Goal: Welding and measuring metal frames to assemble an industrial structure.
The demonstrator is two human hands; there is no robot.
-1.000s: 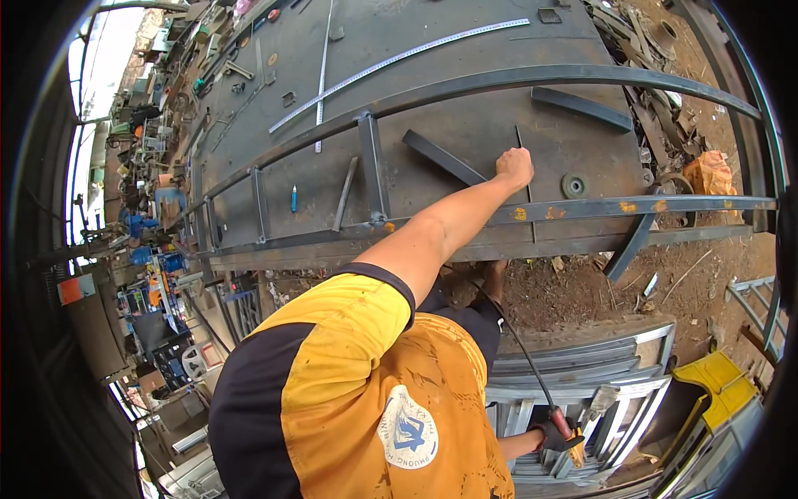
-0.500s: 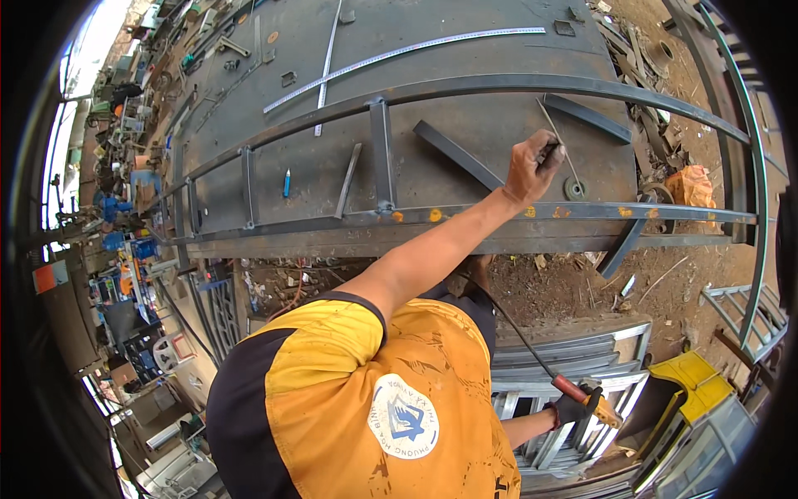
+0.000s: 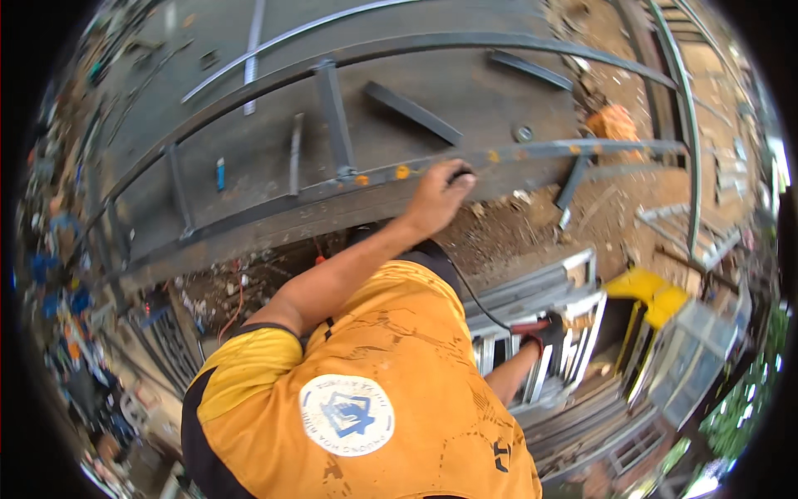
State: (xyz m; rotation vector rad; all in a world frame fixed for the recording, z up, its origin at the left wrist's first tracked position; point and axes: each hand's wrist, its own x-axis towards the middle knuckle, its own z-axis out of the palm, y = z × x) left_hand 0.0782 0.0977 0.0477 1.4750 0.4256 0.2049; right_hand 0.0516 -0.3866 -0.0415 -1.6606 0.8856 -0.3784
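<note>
My left hand (image 3: 440,198) is closed over the near rail of a steel frame (image 3: 611,150), its fingertips dark with grime. What its fingers hold, if anything, I cannot make out. My right hand (image 3: 546,333), in a dark glove, grips a red-handled welding electrode holder (image 3: 526,329) low on the right. A black cable (image 3: 474,291) runs from it toward my body. Loose steel bars (image 3: 413,112) lie within the frame on the dark steel table (image 3: 274,54). A small round disc (image 3: 523,133) sits by the near rail.
A blue marker (image 3: 221,174) and two crossed rulers (image 3: 251,66) lie on the table. An orange bag (image 3: 613,123) rests beyond its right end. Grey metal frames (image 3: 532,291) and a yellow metal piece (image 3: 648,295) stand at lower right. Clutter lines the left.
My left hand has come back toward my body from over the table, and the thin rod it held no longer shows. The view has shifted; my right hand still grips the electrode holder.
</note>
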